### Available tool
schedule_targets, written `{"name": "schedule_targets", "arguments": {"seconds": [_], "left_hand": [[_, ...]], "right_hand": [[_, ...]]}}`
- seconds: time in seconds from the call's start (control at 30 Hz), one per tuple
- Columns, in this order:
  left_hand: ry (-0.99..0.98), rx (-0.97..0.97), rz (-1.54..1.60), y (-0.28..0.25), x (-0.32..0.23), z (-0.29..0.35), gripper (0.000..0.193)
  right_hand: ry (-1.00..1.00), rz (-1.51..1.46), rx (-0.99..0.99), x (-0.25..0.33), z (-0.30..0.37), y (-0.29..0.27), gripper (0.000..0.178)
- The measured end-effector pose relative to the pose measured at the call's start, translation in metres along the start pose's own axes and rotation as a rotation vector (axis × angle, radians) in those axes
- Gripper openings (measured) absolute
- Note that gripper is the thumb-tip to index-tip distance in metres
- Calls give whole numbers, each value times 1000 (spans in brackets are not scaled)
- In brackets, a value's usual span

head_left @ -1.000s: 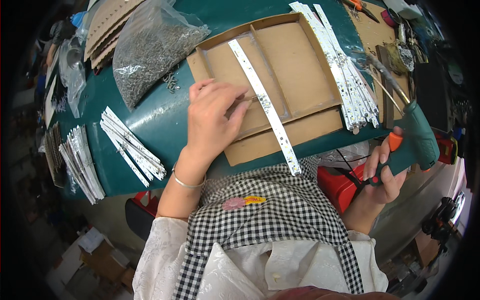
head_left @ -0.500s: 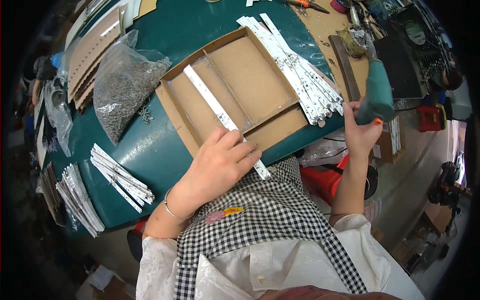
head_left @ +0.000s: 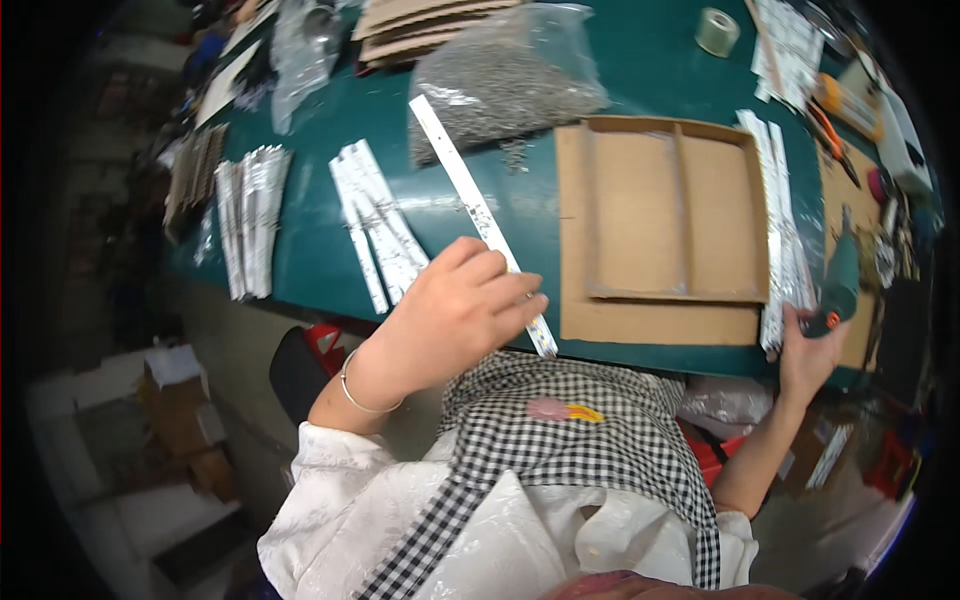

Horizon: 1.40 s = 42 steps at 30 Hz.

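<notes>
My left hand (head_left: 455, 315) pinches a white LED light strip (head_left: 452, 160) near its lower end. The strip is long and narrow, dotted with small components, and tilted above the table's front edge. Beneath its far end lies a clear bag of small screws (head_left: 510, 75). At the right, my right hand (head_left: 812, 358) is closed round a green-handled tool (head_left: 842, 280) that looks like a soldering gun. Just left of the left hand, a small bundle of similar strips (head_left: 375, 215) rests on the table.
A shallow cardboard tray (head_left: 635, 210) with a divider sits on the green table (head_left: 310, 110). More strips (head_left: 775, 200) lie along its right side, and a stack (head_left: 250, 215) is at the left. Orange-handled pliers (head_left: 830, 135) and a tape roll (head_left: 717, 32) are farther back.
The view has turned left, so the tray and green tool appear farther right. My left hand has carried the strip from over the tray to the left, towards the loose bundle.
</notes>
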State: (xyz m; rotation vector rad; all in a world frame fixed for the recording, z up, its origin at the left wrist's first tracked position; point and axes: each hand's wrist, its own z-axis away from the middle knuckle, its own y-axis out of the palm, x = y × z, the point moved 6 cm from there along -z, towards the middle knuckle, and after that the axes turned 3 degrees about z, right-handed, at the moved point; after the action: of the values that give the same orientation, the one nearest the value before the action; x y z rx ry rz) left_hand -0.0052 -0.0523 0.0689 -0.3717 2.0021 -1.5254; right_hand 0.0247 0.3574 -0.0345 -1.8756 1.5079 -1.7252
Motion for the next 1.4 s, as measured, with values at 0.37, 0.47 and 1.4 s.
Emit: {"name": "schedule_targets", "arguments": {"seconds": [0.37,0.47,1.4], "left_hand": [[-411,29,-133,-4,83,86,31],[-413,-8,-95,6,86,89,30],[-410,-95,35,42,140,-39,14]], "right_hand": [[85,31,2,4,-5,-1,55],[263,-253,16,-7,-8,0,61],[303,-801,280,94,102,41,39]]}}
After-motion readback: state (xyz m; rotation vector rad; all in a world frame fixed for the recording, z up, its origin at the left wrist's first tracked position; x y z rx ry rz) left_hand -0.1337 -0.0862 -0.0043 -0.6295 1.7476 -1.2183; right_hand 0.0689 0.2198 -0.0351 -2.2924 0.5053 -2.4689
